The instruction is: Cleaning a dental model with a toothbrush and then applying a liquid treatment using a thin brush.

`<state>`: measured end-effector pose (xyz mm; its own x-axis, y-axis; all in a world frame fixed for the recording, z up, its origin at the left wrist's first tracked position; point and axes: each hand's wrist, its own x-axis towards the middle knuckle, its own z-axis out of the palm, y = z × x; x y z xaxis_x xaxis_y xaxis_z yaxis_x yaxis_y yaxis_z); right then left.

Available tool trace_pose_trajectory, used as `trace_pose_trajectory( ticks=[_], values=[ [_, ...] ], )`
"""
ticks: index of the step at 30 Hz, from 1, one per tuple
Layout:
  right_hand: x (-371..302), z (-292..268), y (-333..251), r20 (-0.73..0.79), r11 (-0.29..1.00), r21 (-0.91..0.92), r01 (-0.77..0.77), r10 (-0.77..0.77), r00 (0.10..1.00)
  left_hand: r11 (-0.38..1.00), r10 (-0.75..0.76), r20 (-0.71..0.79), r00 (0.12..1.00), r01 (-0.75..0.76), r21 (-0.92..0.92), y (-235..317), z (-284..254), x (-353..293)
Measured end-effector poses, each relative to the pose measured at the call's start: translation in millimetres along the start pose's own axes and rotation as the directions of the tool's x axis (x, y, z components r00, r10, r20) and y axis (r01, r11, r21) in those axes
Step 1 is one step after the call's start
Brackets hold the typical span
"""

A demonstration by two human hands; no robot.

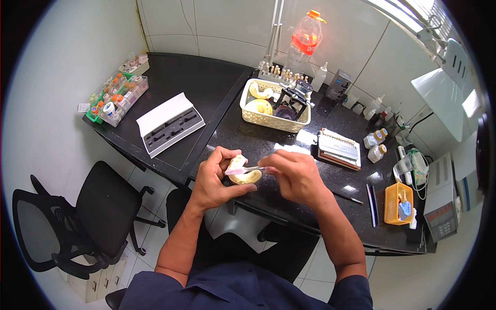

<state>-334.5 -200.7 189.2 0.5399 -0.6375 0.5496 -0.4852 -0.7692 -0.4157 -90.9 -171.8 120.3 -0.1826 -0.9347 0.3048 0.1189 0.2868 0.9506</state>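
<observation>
L hand: fingers gripping pale-yellow, curved plaster tooth model
R hand: fingers pinching thin, pink-bristled plastic brush
Model: sitting in L hand; prob. feeling light, hard, chippy; hold outer rim

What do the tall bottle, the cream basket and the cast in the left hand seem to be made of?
Tall bottle: probably clear, glossy plastic; tiles show through it. Cream basket: likely moulded plastic, given its regular pierced walls. Cast: perhaps matte plaster; it looks pale yellow, opaque.
</observation>
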Motion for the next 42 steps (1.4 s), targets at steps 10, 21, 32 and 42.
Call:
trace_pose_trajectory(
  ticks=[10, 21, 32, 42],
  values=[
    [1.2, 8.7, 4.2, 0.036, 1.0, -0.029, -0.009, 0.01, 0.999, 1.0, -0.028, 0.066, 0.997, 0.027, 0.016, 2.4, -5.0, 1.3],
    [2.5, -10.9, 20.3, 0.007, 0.978, -0.175, -0.11, 0.113, 0.994, 1.0, 0.012, 0.055, 0.998, -0.01, -0.029, 1.6, -3.5, 1.4],
    [-1.9, -15.7, 21.8, -0.015, 0.991, -0.118, -0.061, 0.06, 0.998, 0.984, -0.018, 0.127, 0.992, 0.04, -0.171, 7.8, -11.2, -2.1],
    [2.3, -8.6, 19.4, 0.0, 0.998, 0.049, -0.049, 0.049, 0.999, 0.991, -0.013, 0.178, 0.984, 0.037, -0.131, 4.6, -15.0, -0.8]
  ],
)
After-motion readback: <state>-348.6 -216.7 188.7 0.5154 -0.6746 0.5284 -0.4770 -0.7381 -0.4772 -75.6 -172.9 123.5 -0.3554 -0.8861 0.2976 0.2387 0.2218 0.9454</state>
